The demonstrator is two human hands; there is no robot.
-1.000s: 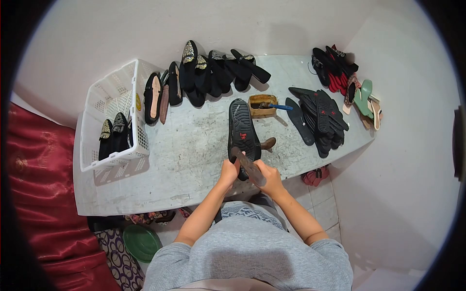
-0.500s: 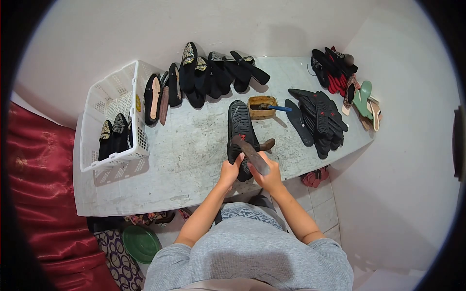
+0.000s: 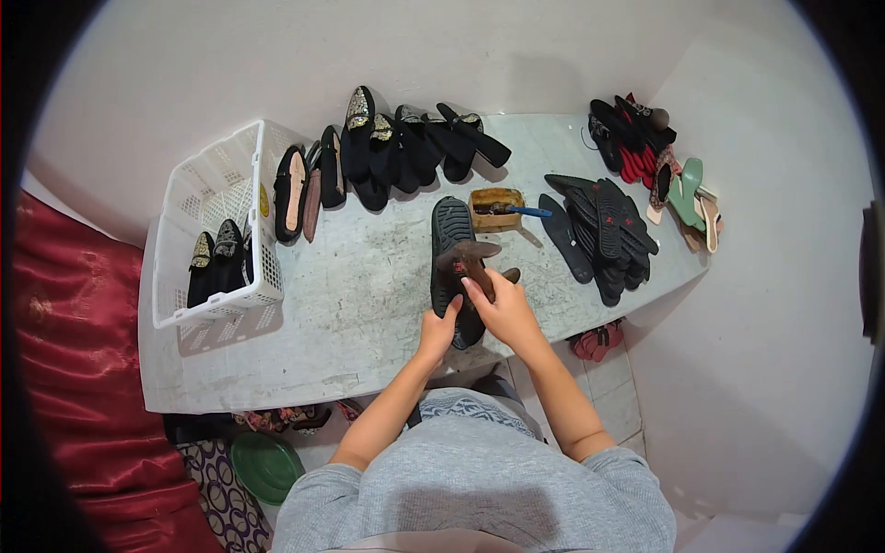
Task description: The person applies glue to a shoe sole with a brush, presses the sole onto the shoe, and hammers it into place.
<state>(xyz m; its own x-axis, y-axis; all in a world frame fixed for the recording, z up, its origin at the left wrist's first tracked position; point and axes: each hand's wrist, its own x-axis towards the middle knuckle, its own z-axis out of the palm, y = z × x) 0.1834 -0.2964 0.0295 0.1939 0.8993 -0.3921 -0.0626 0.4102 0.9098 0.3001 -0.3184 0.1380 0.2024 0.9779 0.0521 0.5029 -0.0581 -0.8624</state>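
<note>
A black shoe [image 3: 450, 219] lies with its ridged sole facing up, pointing away from me across the table. My left hand [image 3: 440, 330] is closed around its near left side, the thumb on the sole's edge. My right hand [image 3: 507, 311] is closed around the handle of a worn brown hammer [image 3: 475, 251]. The hammer's head lies over the middle of the sole, beside a red mark. A brown rounded piece sticks out just beyond my right hand; what it belongs to is hidden. Past the shoe stands a yellowish glue container [image 3: 481, 224] with a blue-handled brush [image 3: 528, 212] across it.
Black soles [image 3: 599, 235] are piled at right. Black shoes [image 3: 396, 175] line the back, several with glittery toes. A white plastic basket [image 3: 263, 207] holding shoes stands left. Red-black shoe parts [image 3: 631, 134] and a green sandal-like piece [image 3: 684, 194] sit at the far right corner.
The hammer has turned in my right hand, its head now lying across the sole rather than slanting toward me. My right hand has shifted slightly. The left still grips the shoe.
</note>
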